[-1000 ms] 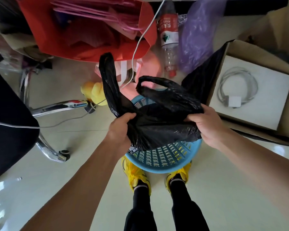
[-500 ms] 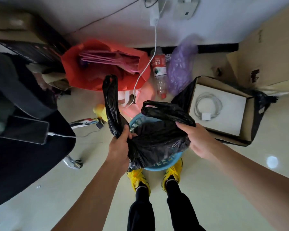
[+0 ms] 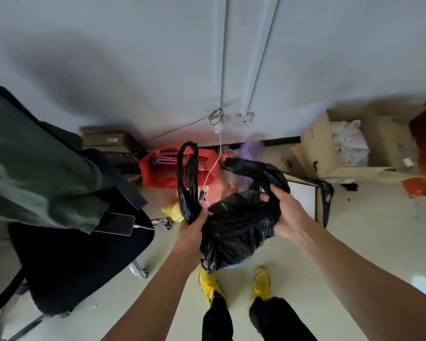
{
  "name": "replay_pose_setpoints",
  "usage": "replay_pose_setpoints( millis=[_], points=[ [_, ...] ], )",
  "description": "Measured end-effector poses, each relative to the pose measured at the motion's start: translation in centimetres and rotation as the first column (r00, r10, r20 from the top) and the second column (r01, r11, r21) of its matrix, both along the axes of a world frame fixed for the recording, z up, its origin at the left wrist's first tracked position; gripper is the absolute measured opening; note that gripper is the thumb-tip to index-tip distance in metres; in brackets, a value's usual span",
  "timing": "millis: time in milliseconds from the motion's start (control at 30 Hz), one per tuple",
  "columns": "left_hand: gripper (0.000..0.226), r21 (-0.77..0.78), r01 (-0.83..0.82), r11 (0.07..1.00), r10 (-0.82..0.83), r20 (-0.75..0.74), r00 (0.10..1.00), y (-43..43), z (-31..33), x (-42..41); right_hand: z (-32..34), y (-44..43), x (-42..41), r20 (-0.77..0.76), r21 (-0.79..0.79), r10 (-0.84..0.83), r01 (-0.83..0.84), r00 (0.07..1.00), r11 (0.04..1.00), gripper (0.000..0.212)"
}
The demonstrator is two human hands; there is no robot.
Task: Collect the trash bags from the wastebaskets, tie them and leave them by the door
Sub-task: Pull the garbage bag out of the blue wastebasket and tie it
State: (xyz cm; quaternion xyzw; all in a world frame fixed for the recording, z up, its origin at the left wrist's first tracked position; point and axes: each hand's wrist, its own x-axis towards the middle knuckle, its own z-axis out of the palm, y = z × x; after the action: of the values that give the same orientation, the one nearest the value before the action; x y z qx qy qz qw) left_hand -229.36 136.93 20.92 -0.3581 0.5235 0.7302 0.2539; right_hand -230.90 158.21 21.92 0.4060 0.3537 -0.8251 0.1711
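Observation:
A black trash bag [image 3: 234,230] hangs between my hands, lifted above the floor in front of my feet. My left hand [image 3: 192,223] grips the base of its left handle loop, which stands up tall and thin. My right hand [image 3: 284,212] holds the base of the right handle loop, which droops to the left. Only a sliver of the blue wastebasket [image 3: 239,265] shows under the bag; the rest is hidden behind it.
A black office chair [image 3: 79,254] with a green garment and a charging phone [image 3: 116,223] stands at the left. A red bag [image 3: 158,168], purple bag, yellow toy and open cardboard boxes [image 3: 330,153] crowd the wall ahead. My yellow shoes [image 3: 261,283] are below.
The bag has been lifted up out of the blue wastebasket, and the view has tilted up toward the wall. Both hands keep their grip on the handle bases.

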Motion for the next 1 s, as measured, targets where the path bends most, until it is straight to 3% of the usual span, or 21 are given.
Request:
replay_pose_setpoints(
  millis=[167,300,433,533,600,700,767,833,900,1000],
  points=[
    [0.018,0.036,-0.148,0.988,0.151,-0.104,0.983,0.4,6.3,1.0,5.8,0.6,0.4,-0.103,0.135,0.29,-0.275,0.952,0.952,0.025],
    [0.015,0.085,-0.247,0.965,0.257,-0.134,0.957,0.7,9.7,2.9,8.4,0.6,1.1,-0.103,0.233,0.297,-0.268,0.949,0.935,0.021],
    [0.026,-0.085,-0.245,0.966,0.219,-0.234,0.947,0.7,13.0,6.1,11.4,-0.7,2.0,-0.205,0.056,0.176,-0.168,0.963,0.984,0.036],
    [0.02,-0.351,-0.183,0.918,0.053,-0.35,0.935,-0.2,15.5,8.9,13.6,-2.8,2.8,-0.148,0.05,0.142,-0.136,0.979,0.989,0.031],
    [0.024,-0.571,-0.099,0.815,-0.161,-0.387,0.908,-1.1,16.9,10.6,14.9,-4.2,3.8,-0.1,0.244,0.266,-0.235,0.959,0.941,0.029],
    [0.012,-0.852,-0.029,0.523,-0.487,-0.327,0.81,-2.9,19.3,12.9,16.4,-6.4,6.1,-0.006,0.549,0.504,-0.419,0.863,0.723,0.049],
    [0.008,-0.936,-0.009,0.353,-0.626,-0.243,0.741,-4.2,20.8,14.4,17.7,-7.9,7.9,0.003,0.679,0.627,-0.462,0.779,0.571,0.039],
    [0.009,-0.973,0.022,0.229,-0.703,-0.15,0.696,-5.7,22.2,16.0,18.8,-9.7,9.7,-0.007,0.773,0.777,-0.489,0.629,0.404,0.017],
    [0.016,-0.994,0.077,0.083,-0.732,-0.009,0.681,-7.4,23.4,17.8,19.8,-11.6,11.5,-0.053,0.814,0.876,-0.488,0.479,0.315,0.021],
    [0.021,-0.981,0.136,-0.14,-0.742,0.195,0.641,-10.1,24.2,20.7,21.5,-13.9,14.1,-0.2,0.655,0.925,-0.658,0.322,0.371,0.018]
  ],
)
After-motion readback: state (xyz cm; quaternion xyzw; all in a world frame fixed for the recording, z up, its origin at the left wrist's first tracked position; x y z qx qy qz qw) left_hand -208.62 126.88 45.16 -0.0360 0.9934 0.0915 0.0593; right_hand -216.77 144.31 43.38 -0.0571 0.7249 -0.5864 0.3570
